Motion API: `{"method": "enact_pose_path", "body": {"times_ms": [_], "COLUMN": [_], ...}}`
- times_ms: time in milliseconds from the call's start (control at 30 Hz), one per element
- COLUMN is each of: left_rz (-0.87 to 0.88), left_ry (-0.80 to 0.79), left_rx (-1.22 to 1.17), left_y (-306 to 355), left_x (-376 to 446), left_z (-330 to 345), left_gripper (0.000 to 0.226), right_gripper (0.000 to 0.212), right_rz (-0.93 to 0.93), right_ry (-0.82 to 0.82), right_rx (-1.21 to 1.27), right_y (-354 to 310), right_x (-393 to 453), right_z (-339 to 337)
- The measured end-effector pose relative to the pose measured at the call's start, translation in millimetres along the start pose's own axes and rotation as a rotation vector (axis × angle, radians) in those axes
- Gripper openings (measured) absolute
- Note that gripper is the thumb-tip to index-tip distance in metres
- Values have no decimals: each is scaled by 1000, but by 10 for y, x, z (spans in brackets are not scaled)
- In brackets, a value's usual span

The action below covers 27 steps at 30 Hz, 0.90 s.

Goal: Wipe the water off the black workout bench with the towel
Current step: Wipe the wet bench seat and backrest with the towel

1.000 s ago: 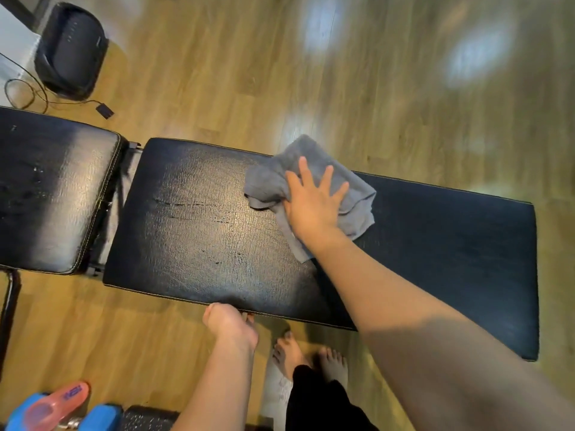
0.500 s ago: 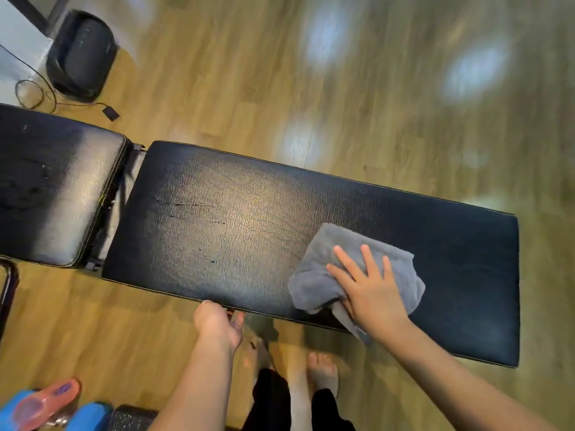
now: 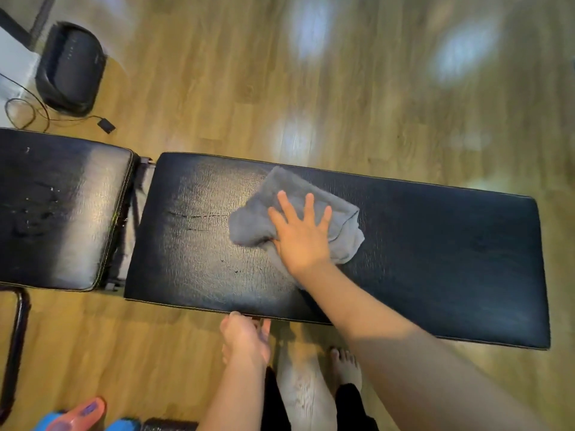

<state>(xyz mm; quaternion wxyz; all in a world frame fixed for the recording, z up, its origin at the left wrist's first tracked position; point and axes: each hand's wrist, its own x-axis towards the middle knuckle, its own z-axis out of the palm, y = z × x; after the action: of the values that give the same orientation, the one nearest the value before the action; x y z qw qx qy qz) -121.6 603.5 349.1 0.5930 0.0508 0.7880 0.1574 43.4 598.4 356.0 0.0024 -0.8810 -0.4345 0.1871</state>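
- The left hand sits at the near edge of the black workout bench; its fingers are hidden, so its grip cannot be told.
- The right hand, fingers straight and spread, presses flat on the towel.
- The towel is crumpled grey cloth on the long pad's middle, towards the far edge.
- The pad is glossy, cracked leather; the seat pad is cut off at the left.

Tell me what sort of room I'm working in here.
Probably a home workout room: a padded black workout bench stands on a wood-look floor, with a black device and its cable near the wall.
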Motion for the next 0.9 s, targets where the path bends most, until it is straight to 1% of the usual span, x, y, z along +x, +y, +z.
{"method": "enact_pose_path", "body": {"times_ms": [67, 133, 200, 233, 267, 333, 367, 467, 567, 633, 700, 767, 833, 900], "left_rz": [-21, -46, -46, -29, -1, 41, 53, 94, 104, 93, 90, 92, 92, 86], "left_ry": [-25, -79, -85, -69, -58, -51, -45, -25, -41, -54, -57, -68, -72, -69], "left_rx": [-3, -17, -8, -13, -10, 17, 33, 35, 24, 24, 35, 35, 29, 38], "left_y": [32, 100, 174, 215, 252, 322, 364, 504, 556, 527, 493, 500, 521, 534], "left_x": [-18, -55, -76, -68, -47, 31, 46, 43, 61, 93, 118, 102, 111, 105], "left_z": [-12, -10, -21, -40, -68, -118, -137, -162, -179, -181, -177, -169, -166, -166], "left_gripper": [16, 21, 23, 23, 28, 41, 44, 40, 31, 36, 40, 38, 34, 33], "right_gripper": [49, 62, 78, 79, 76, 66, 63, 54, 54, 52, 50, 49, 49, 52], "right_rz": [-130, -252, -300, -314, -316, -271, -215, 31, 204, 263, 294, 257, 134, 30], "right_ry": [10, -40, -118, -157, -183, -181, -169, -101, -52, -6, 7, 0, -25, -49], "right_rx": [-60, -117, -167, -201, -236, -244, -231, -161, -53, 21, 92, 121, 84, 38], "right_y": [-38, 82, 327, 460, 604, 889, 1017, 1140, 892, 628, 318, 5, -291, -527], "right_x": [-360, -762, -1138, -1286, -1393, -1465, -1423, -1040, -462, -85, 213, 381, 405, 236], "right_z": [131, 292, 402, 415, 401, 326, 269, 56, -90, -159, -226, -226, -158, -24]}}
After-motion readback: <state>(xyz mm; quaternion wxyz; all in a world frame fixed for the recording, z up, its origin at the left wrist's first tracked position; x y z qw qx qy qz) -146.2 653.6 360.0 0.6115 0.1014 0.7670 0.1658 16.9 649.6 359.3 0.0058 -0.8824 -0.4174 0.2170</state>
